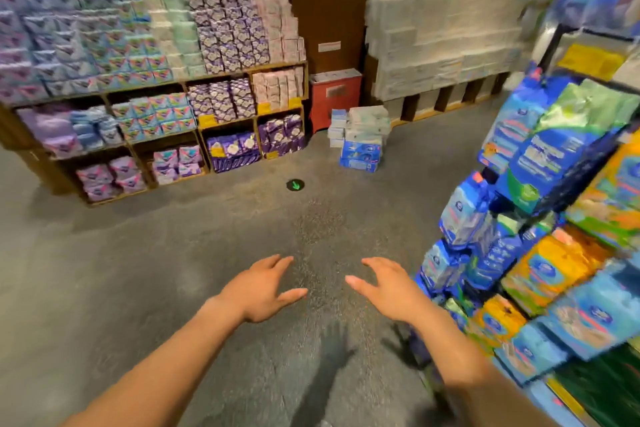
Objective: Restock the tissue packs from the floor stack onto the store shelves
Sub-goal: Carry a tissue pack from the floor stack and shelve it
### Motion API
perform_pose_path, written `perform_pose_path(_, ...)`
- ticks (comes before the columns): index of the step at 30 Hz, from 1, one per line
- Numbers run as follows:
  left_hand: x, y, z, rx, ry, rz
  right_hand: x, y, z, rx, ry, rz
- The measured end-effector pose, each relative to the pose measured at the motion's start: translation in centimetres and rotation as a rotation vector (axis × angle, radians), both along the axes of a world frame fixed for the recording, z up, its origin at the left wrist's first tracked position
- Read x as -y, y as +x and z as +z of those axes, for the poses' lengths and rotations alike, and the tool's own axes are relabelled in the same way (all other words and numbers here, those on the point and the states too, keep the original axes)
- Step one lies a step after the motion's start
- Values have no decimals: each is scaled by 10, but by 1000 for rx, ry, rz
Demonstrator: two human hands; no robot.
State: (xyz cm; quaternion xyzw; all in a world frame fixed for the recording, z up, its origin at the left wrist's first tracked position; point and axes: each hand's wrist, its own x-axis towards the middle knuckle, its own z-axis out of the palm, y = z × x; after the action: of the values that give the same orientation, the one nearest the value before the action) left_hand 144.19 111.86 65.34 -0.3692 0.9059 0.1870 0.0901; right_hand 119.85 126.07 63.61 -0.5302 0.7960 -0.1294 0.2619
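Left hand (258,291) | right hand (391,288) | fingers spread, empty | tissue packs (360,137) stacked on floor (173,253) beside red box (334,97), well apart from hands | restocking judged unfinished

Floor (138,270): open in the middle, shelving on three sides.
Floor stack (360,139): on the floor far ahead, in front of the pillar, between the left and the far right shelves.
Pillar (329,10): behind the stack, between the two far displays.
Box (334,97): at the pillar's foot, just left of and behind the stack.
Left shelves (156,104): far left, packs in every compartment.
Far right shelves (440,45): right of the pillar, packs stacked above.
Near display (554,218): close on the right.
Floor marker (295,185): on the floor between stack and hands.
Left hand (263,291), right hand (388,288): low centre, side by side above the floor, apart from each other.
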Motion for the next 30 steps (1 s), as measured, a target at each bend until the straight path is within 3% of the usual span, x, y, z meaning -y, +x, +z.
perform_pose_path(6,155,-77,28,-57,-50,21,151,-83,21,-73,-34,-25)
perform_pose_path(13,376,-199,-4,-82,-66,-73,361,-184,4,-94,25,-94)
perform_pose_path(19,561,-335,-1,-123,-106,-203,512,-284,16,-63,4,-265)
perform_pose_path(24,672,-454,15,-66,-58,-326,610,-391,8,-40,19,-399)
perform_pose_path(30,799,-610,-14,-46,-84,-370,730,-525,-2,-36,15,-452)
